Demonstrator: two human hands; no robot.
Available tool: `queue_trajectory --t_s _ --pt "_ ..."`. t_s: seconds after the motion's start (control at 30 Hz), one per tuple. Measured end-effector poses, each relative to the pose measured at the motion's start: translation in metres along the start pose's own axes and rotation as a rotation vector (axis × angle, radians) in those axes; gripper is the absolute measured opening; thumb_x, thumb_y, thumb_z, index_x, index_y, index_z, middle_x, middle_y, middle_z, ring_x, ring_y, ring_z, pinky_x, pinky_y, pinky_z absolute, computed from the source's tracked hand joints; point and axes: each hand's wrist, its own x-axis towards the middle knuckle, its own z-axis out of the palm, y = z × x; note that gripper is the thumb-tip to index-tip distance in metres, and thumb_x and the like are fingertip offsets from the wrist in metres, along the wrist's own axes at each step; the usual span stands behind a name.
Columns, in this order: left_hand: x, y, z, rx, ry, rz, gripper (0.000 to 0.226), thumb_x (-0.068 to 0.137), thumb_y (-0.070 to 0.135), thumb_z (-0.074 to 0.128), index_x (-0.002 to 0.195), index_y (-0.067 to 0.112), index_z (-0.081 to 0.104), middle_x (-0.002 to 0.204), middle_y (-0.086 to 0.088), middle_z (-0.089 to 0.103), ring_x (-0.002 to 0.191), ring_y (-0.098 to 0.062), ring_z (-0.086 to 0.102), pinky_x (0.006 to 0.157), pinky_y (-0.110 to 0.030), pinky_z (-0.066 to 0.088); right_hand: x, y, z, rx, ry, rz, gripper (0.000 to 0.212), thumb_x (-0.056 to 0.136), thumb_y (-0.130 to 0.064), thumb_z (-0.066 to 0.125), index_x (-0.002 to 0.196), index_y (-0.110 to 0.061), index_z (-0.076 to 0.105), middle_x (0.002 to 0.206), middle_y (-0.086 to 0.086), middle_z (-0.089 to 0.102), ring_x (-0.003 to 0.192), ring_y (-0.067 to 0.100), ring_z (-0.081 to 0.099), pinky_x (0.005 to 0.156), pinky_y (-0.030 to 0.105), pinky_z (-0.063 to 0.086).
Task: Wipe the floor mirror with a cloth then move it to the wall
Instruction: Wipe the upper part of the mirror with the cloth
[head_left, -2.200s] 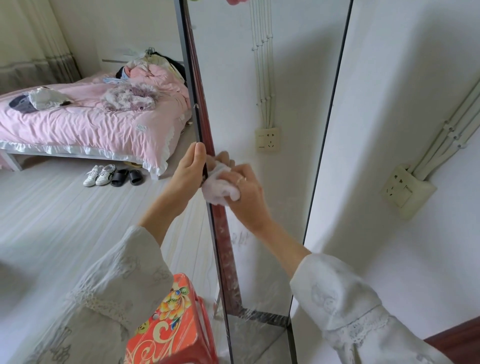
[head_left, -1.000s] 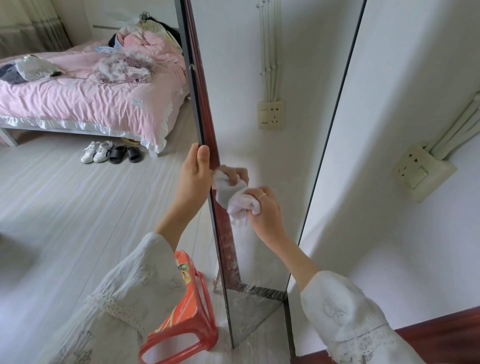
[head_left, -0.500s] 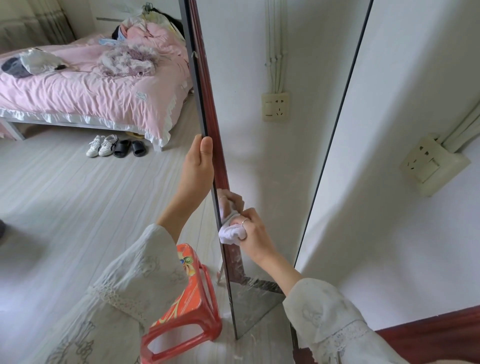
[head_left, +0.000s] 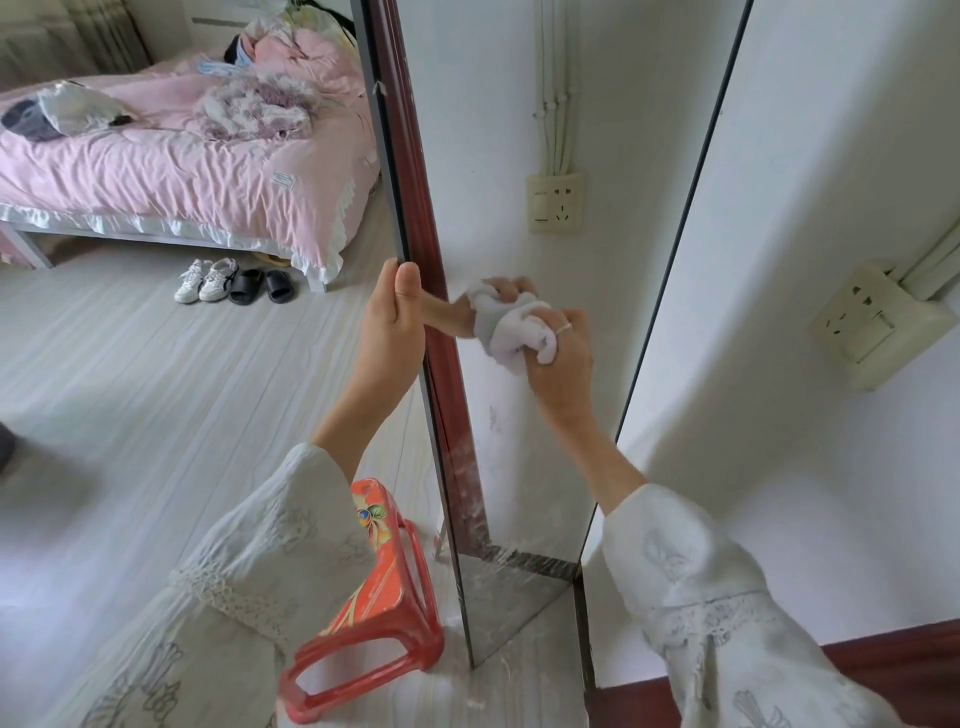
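Head view: the mirror stands upright on the floor, long axis vertical, running from the top edge of the frame down to its base at near centre. Its glass faces right, toward the white wall, and reflects that wall and a socket. Its left edge, a dark frame strip, faces the camera.

Left hand grips the mirror's left edge at about mid-height of the visible part, thumb on the near side and pointing up, fingers wrapped round the edge. The mirror extends well above and below this grip.

Right hand is closed round a bunched white cloth and presses it against the glass, just right of the left hand and at nearly the same height. The cloth projects left of and above the fingers; a ring shows on one finger. The reflection of hand and cloth meets them at the glass. Streaks and specks mark the lower glass, below the cloth.

A red stool lies tipped over on the floor, just left of the mirror's base. A wall socket sits on the wall to the right, with cable ducts rising from it. At far left stands a bed with pink bedding and loose clothes on top. Shoes and dark slippers lie on the floor beside the bed.
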Motion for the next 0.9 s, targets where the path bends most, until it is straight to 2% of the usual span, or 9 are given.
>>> queue_trajectory --t_s 0.07,0.17,0.23,0.3,0.4,0.47,0.6,0.73,0.9 --pt "0.0 0.0 0.0 -0.006 0.011 -0.003 0.034 0.101 0.02 0.025 0.067 0.021 0.029 0.065 0.007 0.026 0.051 0.004 0.031 0.055 -0.009 0.031 -0.027 0.024 0.008 0.001 -0.131 0.134 0.016 0.085 0.0 0.056 0.099 -0.002 0.064 0.101 0.011 0.047 0.088 0.017 0.049 0.073 0.009 0.038" --pt "-0.002 0.001 0.001 0.011 0.01 0.019 0.034 0.101 0.019 0.025 0.067 0.022 0.028 0.066 0.007 0.024 0.052 0.004 0.031 0.057 -0.008 0.032 -0.057 0.052 0.009 -0.113 -0.332 0.276 0.015 0.088 -0.002 0.051 0.098 -0.003 0.063 0.1 0.004 0.042 0.09 0.025 0.052 0.064 0.001 0.035" --pt "-0.003 0.001 0.001 0.018 0.002 0.024 0.034 0.101 0.02 0.025 0.067 0.022 0.028 0.066 0.007 0.025 0.052 0.004 0.033 0.058 -0.007 0.032 -0.061 0.056 0.004 -0.162 -0.387 0.326 0.018 0.088 -0.003 0.049 0.1 -0.004 0.063 0.101 0.007 0.045 0.09 0.027 0.054 0.06 0.0 0.034" --pt "-0.002 0.0 0.0 0.014 -0.005 0.016 0.034 0.101 0.02 0.025 0.067 0.021 0.028 0.065 0.007 0.026 0.052 0.004 0.033 0.058 -0.007 0.032 -0.051 0.048 -0.004 -0.171 -0.357 0.318 0.023 0.087 0.0 0.049 0.105 -0.005 0.063 0.107 0.013 0.05 0.087 0.024 0.052 0.059 0.004 0.034" --pt "0.001 -0.001 -0.002 0.009 -0.003 0.016 0.034 0.101 0.021 0.025 0.067 0.022 0.03 0.066 0.007 0.028 0.053 0.005 0.034 0.058 -0.008 0.033 -0.02 0.017 -0.016 -0.131 -0.172 0.182 0.025 0.083 0.006 0.052 0.105 0.0 0.064 0.107 0.018 0.056 0.088 0.027 0.056 0.065 0.006 0.031" --pt "0.001 -0.001 -0.001 0.018 0.002 0.031 0.034 0.101 0.02 0.025 0.067 0.023 0.03 0.065 0.008 0.029 0.052 0.005 0.034 0.057 -0.008 0.032 0.006 -0.011 -0.019 -0.048 -0.073 0.062 0.023 0.082 0.006 0.054 0.102 0.001 0.065 0.1 0.015 0.055 0.085 0.024 0.055 0.066 0.001 0.033" --pt "0.0 -0.001 -0.003 0.012 -0.027 0.028 0.034 0.101 0.021 0.025 0.068 0.025 0.033 0.065 0.009 0.031 0.051 0.005 0.034 0.054 -0.008 0.032 0.027 -0.048 -0.009 0.082 -0.031 -0.06 0.02 0.084 -0.001 0.053 0.099 -0.002 0.066 0.097 0.01 0.051 0.081 0.012 0.05 0.07 -0.001 0.038" --pt "0.0 0.0 -0.002 0.005 -0.019 0.002 0.034 0.101 0.021 0.025 0.067 0.022 0.03 0.064 0.007 0.03 0.049 0.005 0.035 0.054 -0.007 0.033 -0.012 -0.019 0.013 -0.012 -0.032 -0.128 0.019 0.08 0.004 0.059 0.096 -0.003 0.068 0.097 0.019 0.055 0.081 0.013 0.05 0.072 0.001 0.04" --pt "0.0 0.002 -0.002 0.004 -0.002 0.009 0.034 0.101 0.019 0.025 0.067 0.021 0.028 0.064 0.007 0.025 0.05 0.004 0.032 0.054 -0.008 0.032 -0.068 0.028 0.023 -0.078 -0.29 0.125 0.016 0.08 0.004 0.059 0.09 -0.004 0.068 0.099 0.016 0.053 0.079 0.022 0.054 0.07 0.026 0.047"
